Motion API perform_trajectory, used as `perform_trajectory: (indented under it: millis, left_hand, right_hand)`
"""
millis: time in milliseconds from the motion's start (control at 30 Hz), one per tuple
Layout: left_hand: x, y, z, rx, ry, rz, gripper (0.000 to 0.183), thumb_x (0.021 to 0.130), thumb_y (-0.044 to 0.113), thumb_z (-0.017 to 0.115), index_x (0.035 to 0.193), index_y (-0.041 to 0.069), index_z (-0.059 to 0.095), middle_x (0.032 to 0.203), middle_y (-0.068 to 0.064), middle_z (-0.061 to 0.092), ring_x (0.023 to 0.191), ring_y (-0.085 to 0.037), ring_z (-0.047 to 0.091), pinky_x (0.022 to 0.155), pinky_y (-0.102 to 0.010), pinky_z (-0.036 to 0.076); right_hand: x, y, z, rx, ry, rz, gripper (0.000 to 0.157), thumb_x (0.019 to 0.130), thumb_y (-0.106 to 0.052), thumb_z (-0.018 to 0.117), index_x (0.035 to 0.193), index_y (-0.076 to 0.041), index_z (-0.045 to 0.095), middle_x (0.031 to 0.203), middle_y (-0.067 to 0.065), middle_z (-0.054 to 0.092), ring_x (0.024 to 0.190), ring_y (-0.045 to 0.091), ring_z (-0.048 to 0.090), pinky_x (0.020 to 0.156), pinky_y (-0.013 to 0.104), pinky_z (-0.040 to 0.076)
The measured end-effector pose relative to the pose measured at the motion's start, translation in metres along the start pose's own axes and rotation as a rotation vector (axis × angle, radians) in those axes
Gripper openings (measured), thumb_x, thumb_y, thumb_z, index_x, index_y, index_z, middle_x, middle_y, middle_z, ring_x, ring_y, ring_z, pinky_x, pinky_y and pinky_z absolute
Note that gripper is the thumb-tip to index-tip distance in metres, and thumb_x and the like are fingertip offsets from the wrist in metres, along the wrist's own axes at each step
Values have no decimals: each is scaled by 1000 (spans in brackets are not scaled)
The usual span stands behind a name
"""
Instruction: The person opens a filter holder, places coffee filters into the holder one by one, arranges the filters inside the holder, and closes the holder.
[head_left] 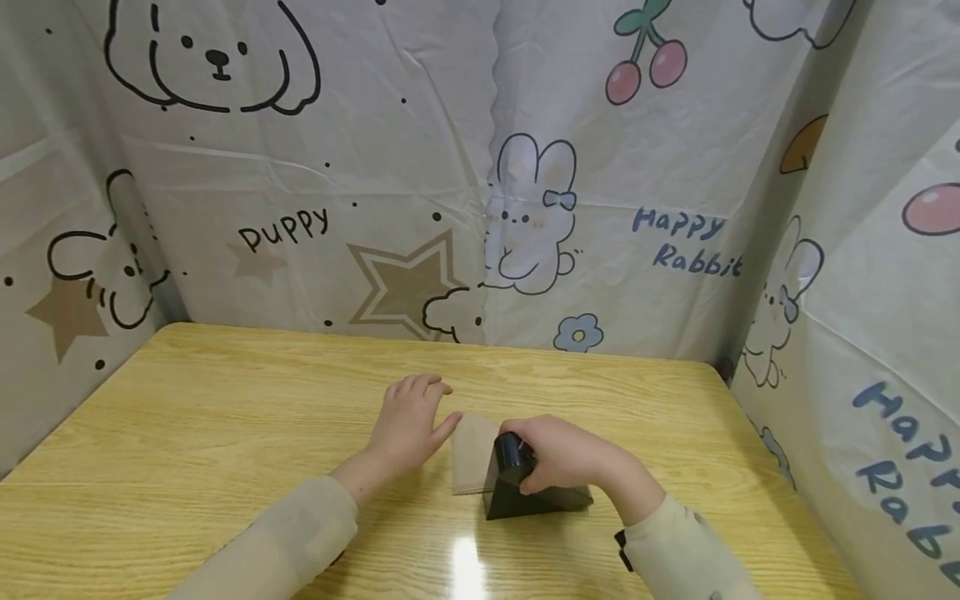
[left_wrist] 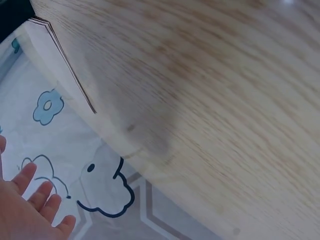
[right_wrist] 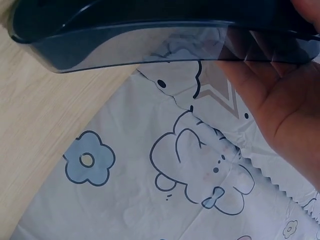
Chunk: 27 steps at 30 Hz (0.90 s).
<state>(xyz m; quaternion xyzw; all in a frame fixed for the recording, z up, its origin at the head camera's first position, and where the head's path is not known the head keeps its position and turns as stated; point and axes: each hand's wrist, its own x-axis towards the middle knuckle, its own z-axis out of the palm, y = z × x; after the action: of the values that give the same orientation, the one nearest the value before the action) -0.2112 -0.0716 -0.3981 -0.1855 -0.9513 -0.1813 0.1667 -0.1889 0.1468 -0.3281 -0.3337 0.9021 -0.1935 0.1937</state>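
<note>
My right hand (head_left: 562, 454) grips a black hole punch (head_left: 517, 500) from above, thumb and fingers around its rounded top. The hole punch stands on the table over the right part of a small stack of light brown paper (head_left: 471, 454). In the right wrist view, a dark see-through plastic part of the hole punch (right_wrist: 125, 47) crosses the top, with my palm and fingers behind it. My left hand (head_left: 408, 421) hovers just left of the paper, fingers spread, thumb tip by its upper left corner. The paper's layered edges (left_wrist: 70, 70) show in the left wrist view.
The yellow wood-grain table (head_left: 262, 400) reflects a bright light near its front. A pale printed cloth (head_left: 337, 167) with rabbits, a puppy and stars hangs behind the table and along both sides.
</note>
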Motion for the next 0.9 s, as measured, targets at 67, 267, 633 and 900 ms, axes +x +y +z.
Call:
perform_trajectory:
  millis: [67,267,633,900]
  left_hand:
    - [0,-1,0,6,1,-5,37,91,37,59,113,8,59,125,-13,54,118,-32,48,101,-51,34]
    - [-1,-2,-1,9,13,-4,36,91,37,59,112,8,59,124,-12,54,117,-32,48,101,-51,34]
    - [0,-3,-2,-25,7,0,35,90,36,59,112,9,59,124,-12,55,118,-32,48,101,-51,34]
    - [2,4,-3,-197,-12,110,34,88,30,65,115,10,59,118,-6,59,114,-29,51,100,-51,35]
  right_hand:
    - [3,-1,-1,-5,13,16,42,72,-6,78,108,-11,56,91,-3,60,76,10,54,67,25,47]
    - [14,0,-2,-15,53,23,43,72,-3,77,109,-9,56,92,0,61,77,12,54,68,28,48]
    - [40,5,-13,15,87,67,40,72,-3,77,105,-10,56,89,1,59,76,16,51,70,32,44]
    - [46,7,-15,47,88,115,41,73,-4,77,106,-11,53,93,2,59,79,17,52,72,33,44]
